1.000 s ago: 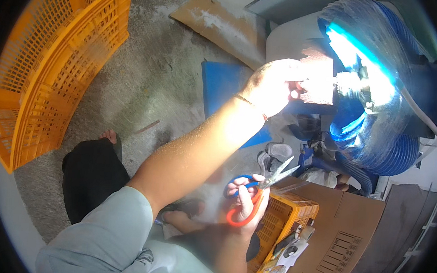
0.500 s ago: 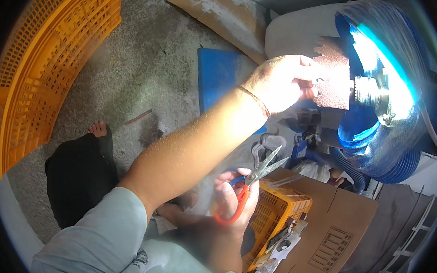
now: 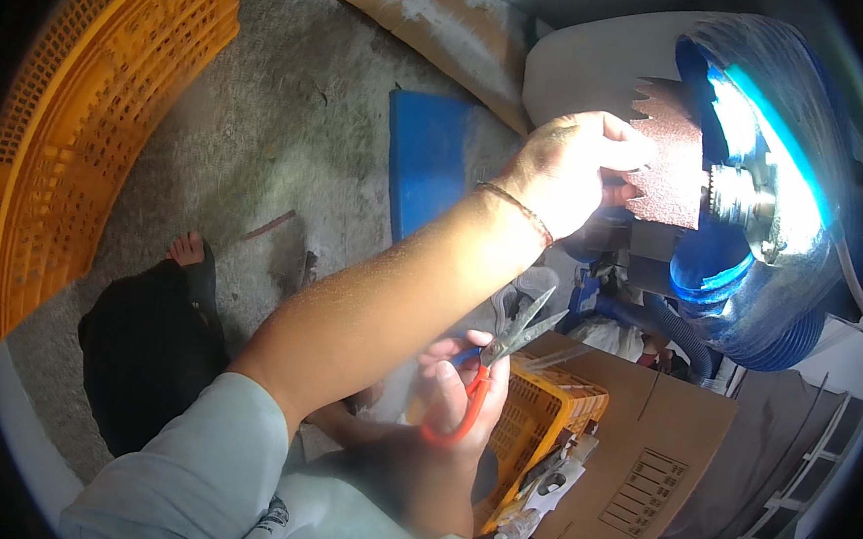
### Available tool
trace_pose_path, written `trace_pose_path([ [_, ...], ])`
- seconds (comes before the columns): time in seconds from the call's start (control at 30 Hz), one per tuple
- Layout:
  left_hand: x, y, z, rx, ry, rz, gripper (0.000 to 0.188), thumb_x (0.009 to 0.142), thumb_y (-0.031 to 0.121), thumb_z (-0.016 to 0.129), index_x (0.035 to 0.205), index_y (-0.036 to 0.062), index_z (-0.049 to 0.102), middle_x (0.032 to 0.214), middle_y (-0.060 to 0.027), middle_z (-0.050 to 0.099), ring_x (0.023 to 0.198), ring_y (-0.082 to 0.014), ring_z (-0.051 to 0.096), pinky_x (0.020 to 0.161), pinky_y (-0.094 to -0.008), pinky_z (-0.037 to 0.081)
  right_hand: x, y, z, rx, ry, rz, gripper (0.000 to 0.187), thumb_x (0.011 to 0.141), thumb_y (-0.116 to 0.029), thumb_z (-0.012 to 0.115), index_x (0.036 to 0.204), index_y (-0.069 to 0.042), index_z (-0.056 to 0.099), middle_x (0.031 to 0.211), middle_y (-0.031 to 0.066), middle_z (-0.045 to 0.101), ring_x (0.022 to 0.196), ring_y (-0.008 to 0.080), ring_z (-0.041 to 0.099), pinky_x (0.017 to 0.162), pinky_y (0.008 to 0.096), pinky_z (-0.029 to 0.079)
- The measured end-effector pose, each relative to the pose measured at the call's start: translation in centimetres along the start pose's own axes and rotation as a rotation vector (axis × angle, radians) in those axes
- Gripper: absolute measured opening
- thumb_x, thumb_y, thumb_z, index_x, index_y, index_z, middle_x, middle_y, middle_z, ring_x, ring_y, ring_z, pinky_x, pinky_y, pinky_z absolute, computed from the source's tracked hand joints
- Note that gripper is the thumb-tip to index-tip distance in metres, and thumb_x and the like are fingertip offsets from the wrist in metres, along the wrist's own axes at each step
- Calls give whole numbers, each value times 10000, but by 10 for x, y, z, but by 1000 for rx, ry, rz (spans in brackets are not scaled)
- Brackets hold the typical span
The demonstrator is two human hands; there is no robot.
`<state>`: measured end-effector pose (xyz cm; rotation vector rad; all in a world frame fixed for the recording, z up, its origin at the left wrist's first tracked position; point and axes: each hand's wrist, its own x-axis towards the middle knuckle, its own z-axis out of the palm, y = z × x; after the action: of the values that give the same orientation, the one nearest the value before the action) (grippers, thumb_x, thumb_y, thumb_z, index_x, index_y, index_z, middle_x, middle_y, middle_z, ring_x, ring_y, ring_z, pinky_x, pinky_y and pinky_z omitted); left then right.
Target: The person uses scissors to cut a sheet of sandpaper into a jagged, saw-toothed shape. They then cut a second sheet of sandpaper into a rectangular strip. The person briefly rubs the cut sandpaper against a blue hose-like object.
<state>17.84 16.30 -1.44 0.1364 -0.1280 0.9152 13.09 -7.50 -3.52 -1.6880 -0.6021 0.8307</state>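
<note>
My left hand (image 3: 588,163) is stretched across to the upper right, pinching a reddish-brown piece of sandpaper (image 3: 669,151) between thumb and fingers. Several pointed teeth are cut along the sandpaper's left edge. Its right edge appears beside a metal spindle (image 3: 731,194) of a machine; whether they touch I cannot tell. Below my left forearm, my right hand (image 3: 463,395) holds scissors (image 3: 476,401) with one red and one blue handle. Their blades are parted and point up and to the right, away from the sandpaper.
A blue hood (image 3: 714,262) wrapped in clear plastic surrounds the spindle under a bright lamp (image 3: 776,137). A yellow crate (image 3: 562,401) and a cardboard box (image 3: 658,441) stand at lower right. Another yellow crate (image 3: 114,132) is at upper left; a blue board (image 3: 426,161) lies on the floor.
My left hand and the sandpaper have shifted slightly right and down in the picture. Glare on the hand has lessened. The right hand keeps the scissors almost in the same place, blades still parted.
</note>
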Motion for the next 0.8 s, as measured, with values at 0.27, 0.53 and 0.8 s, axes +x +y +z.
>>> trace_pose_path([
  [0.27, -4, 0, 8, -23, 24, 130, 95, 878, 132, 689, 886, 39, 668, 876, -81, 664, 836, -179, 657, 756, -339, 554, 2, 8, -4, 101, -68, 39, 453, 879, 98, 612, 1279, -13, 431, 1039, 149, 618, 966, 222, 636, 903, 355, 517],
  [0.53, -1, -5, 12, 39, 59, 166, 91, 889, 120, 678, 918, 37, 654, 893, -70, 663, 831, -161, 649, 754, -303, 542, 1, 6, -4, 142, -85, 83, 445, 892, 75, 621, 1282, -4, 422, 1038, 145, 623, 972, 223, 636, 895, 348, 516],
  [0.8, -3, -12, 15, 91, 122, 214, 98, 919, 106, 647, 990, 40, 633, 946, -58, 661, 854, -137, 643, 787, -263, 531, 1, 5, 3, 55, -97, 77, 448, 896, 33, 654, 1278, -7, 424, 1064, 102, 587, 994, 179, 585, 900, 340, 492],
])
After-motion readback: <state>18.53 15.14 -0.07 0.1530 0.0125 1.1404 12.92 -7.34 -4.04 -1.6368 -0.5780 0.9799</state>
